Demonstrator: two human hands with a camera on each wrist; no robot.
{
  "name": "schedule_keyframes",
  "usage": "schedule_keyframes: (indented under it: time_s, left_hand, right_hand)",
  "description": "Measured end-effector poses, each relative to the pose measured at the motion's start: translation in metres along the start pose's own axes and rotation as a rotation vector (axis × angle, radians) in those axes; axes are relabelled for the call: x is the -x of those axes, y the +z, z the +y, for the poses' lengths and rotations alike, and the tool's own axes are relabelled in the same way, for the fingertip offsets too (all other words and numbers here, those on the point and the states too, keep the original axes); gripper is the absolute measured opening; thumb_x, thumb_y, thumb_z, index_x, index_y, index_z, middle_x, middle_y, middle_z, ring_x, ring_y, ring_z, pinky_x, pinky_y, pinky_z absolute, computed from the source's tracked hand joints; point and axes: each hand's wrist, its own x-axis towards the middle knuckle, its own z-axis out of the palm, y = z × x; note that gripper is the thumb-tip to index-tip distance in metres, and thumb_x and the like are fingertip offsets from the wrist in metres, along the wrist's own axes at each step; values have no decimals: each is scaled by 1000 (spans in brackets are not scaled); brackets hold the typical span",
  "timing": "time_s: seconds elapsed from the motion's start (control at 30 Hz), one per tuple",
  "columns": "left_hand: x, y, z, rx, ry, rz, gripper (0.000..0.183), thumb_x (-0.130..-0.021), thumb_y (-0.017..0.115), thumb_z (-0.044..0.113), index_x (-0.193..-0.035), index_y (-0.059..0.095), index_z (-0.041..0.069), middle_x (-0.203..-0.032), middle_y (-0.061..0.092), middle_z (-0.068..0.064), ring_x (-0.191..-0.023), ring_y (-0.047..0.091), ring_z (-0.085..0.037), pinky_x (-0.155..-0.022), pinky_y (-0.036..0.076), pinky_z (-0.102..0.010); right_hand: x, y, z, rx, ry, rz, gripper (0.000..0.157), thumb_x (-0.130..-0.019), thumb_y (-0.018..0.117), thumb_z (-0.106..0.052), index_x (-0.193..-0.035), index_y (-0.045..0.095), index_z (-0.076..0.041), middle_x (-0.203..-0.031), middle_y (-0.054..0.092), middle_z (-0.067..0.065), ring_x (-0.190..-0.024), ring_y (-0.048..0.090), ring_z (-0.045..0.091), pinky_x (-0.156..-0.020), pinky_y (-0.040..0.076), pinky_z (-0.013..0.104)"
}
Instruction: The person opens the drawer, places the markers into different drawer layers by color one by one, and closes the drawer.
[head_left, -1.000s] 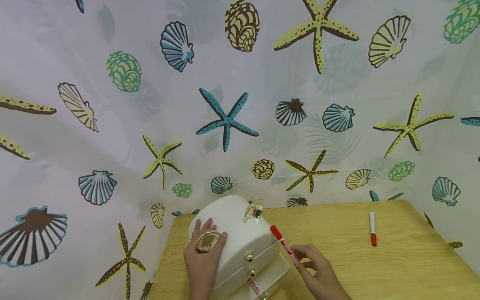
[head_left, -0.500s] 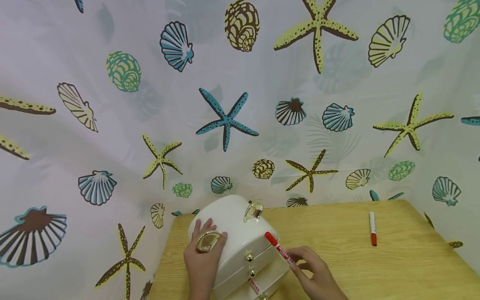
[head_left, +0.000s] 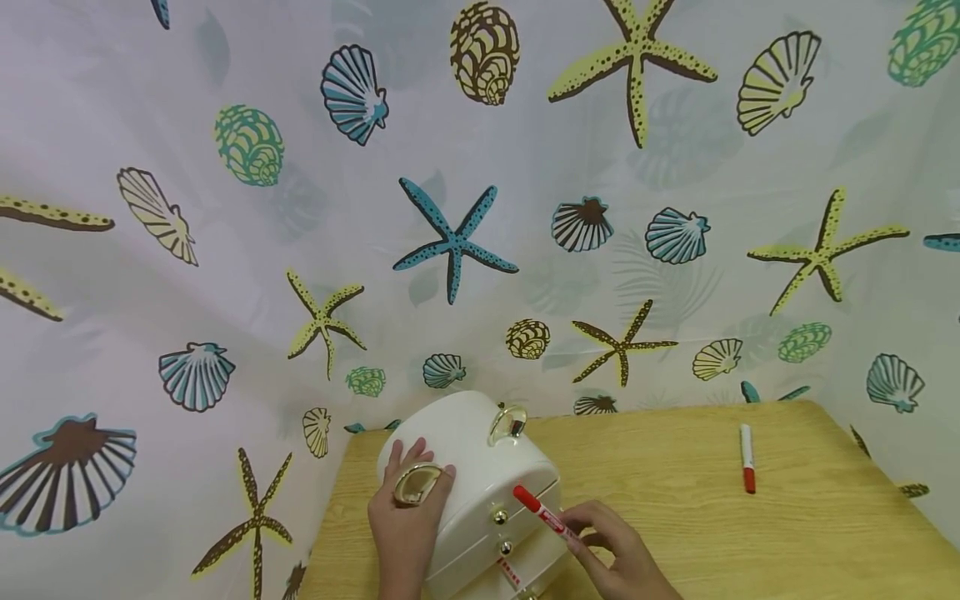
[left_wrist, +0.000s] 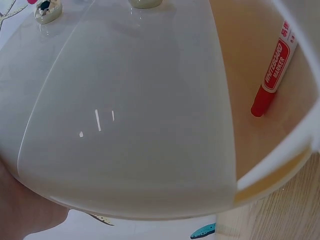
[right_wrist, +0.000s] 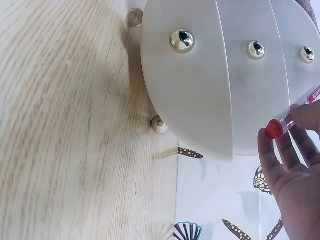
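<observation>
A white rounded box with drawers (head_left: 465,446) stands on the table, with two gold ring-shaped handles and round knobs. My left hand (head_left: 405,525) rests on its top, thumb and fingers spread either side of the nearer gold handle (head_left: 417,483). My right hand (head_left: 618,546) pinches a red whiteboard marker (head_left: 543,515) near one end, in front of the upper drawers. Its red end (right_wrist: 274,129) shows at the fingertips in the right wrist view. The lowest drawer (right_wrist: 190,90) is pulled out. Another red whiteboard marker (left_wrist: 275,65) lies inside it.
A white marker with a red cap (head_left: 747,458) lies on the wooden table (head_left: 810,533) to the right. A curtain printed with shells and starfish (head_left: 480,150) hangs behind and at the sides.
My right hand has moved left and slightly down with the marker, across the box's drawer fronts. The left hand stays on the box top.
</observation>
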Motion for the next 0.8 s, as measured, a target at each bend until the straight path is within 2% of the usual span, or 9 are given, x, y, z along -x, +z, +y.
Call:
schedule_keyframes:
  time_s: [0.3, 0.53, 0.73, 0.8]
  left_hand:
    - [0, 1, 1, -61, -58, 3, 46, -67, 86, 52, -105, 72, 30, -122, 66, 22, -142, 33, 2, -124, 22, -44]
    - [-1, 2, 0, -43, -40, 1, 46, -66, 87, 51, -104, 73, 30, -121, 66, 22, -141, 33, 4, -124, 23, -41]
    - [-1, 2, 2, -42, -29, -2, 47, -67, 86, 52, -106, 72, 28, -123, 66, 19, -143, 34, -3, -124, 21, -45]
    - [-1, 1, 3, -41, -29, -4, 48, -68, 86, 52, -106, 72, 28, -123, 66, 19, -144, 33, -5, -124, 21, -46]
  right_hand:
    - [1, 11, 1, -60, -18, -46, 19, -97, 60, -13, -115, 60, -19, -110, 63, 0, -97, 64, 10, -75, 61, 30]
    - [2, 18, 10, -58, -105, -78, 19, -96, 60, -6, -112, 60, -18, -105, 62, -1, -97, 64, 9, -74, 61, 30]
    - [4, 20, 11, -41, -77, -101, 21, -96, 61, -7, -112, 60, -21, -105, 62, -3, -95, 63, 6, -77, 61, 30]
    - [3, 20, 10, -25, -22, -111, 20, -96, 61, -9, -111, 61, -23, -105, 62, -5, -95, 63, 6, -79, 61, 29]
